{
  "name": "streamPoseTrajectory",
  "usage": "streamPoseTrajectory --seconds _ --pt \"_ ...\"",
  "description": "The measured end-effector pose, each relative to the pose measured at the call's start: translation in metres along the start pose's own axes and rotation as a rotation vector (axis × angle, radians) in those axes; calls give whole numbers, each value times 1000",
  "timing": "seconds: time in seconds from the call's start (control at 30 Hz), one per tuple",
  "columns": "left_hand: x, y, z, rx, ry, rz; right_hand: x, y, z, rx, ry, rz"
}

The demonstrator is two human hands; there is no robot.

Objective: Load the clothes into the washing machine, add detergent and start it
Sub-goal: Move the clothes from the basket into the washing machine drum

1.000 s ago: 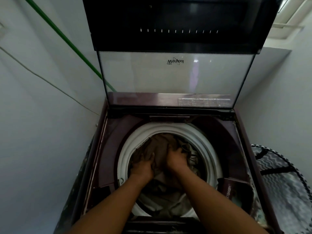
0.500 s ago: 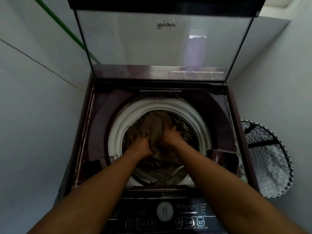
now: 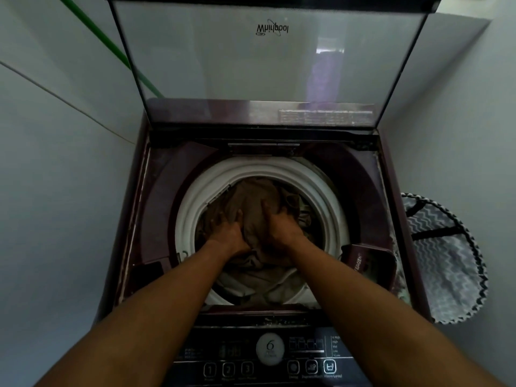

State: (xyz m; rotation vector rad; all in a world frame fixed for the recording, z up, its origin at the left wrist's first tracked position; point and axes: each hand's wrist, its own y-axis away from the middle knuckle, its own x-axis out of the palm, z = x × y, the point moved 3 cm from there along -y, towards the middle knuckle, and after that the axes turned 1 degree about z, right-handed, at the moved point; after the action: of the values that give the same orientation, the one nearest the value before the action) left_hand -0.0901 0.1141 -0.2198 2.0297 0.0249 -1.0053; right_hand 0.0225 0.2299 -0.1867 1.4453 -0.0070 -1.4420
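A top-loading maroon washing machine (image 3: pixel 156 208) stands in front of me with its glass lid (image 3: pixel 268 65) raised upright. Inside the white drum ring (image 3: pixel 192 208) lies a heap of brown clothes (image 3: pixel 251 194) over paler fabric (image 3: pixel 251 283). Both my arms reach into the drum. My left hand (image 3: pixel 226 233) lies flat on the brown cloth, fingers spread. My right hand (image 3: pixel 282 227) presses on the same heap just to its right, with a fold of cloth bulging between the two hands. Neither hand lifts anything.
The control panel (image 3: pixel 270 350) with round dial and buttons runs along the near edge. A maroon detergent compartment (image 3: pixel 363 261) sits at the drum's right. A zigzag-patterned laundry basket (image 3: pixel 444 258) stands right of the machine. Walls close in on both sides; a green pipe (image 3: pixel 111 48) crosses the left wall.
My view has tipped down and pulled back, bringing the control panel into sight. Both hands stay on the brown clothes in the drum, shifted only slightly.
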Motion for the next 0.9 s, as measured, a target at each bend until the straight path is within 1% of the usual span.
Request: streamPoseTrajectory --seconds 0.1,0.23,0.37,0.43,0.57,0.8,0.87,0.9 --pt "-1 5 -4 -10 -3 31 3 0 -7 12 -21 -28" --pt "-4 15 -11 2 -25 43 3 3 -8 31 -19 -7" --pt "1 15 -6 16 0 92 7 10 -7 41 -24 -12" --pt "3 17 -5 34 -2 60 11 15 -3 49 -34 -26" --pt "3 30 -7 97 -64 -70 10 20 3 47 -27 -52" --pt "-16 39 -12 126 31 -131 -15 23 3 0 16 20" --pt "-22 44 -16 152 35 -178 -21 29 6 24 16 -4" --pt "-24 47 -19 179 42 -229 -25 33 10 41 23 -33"
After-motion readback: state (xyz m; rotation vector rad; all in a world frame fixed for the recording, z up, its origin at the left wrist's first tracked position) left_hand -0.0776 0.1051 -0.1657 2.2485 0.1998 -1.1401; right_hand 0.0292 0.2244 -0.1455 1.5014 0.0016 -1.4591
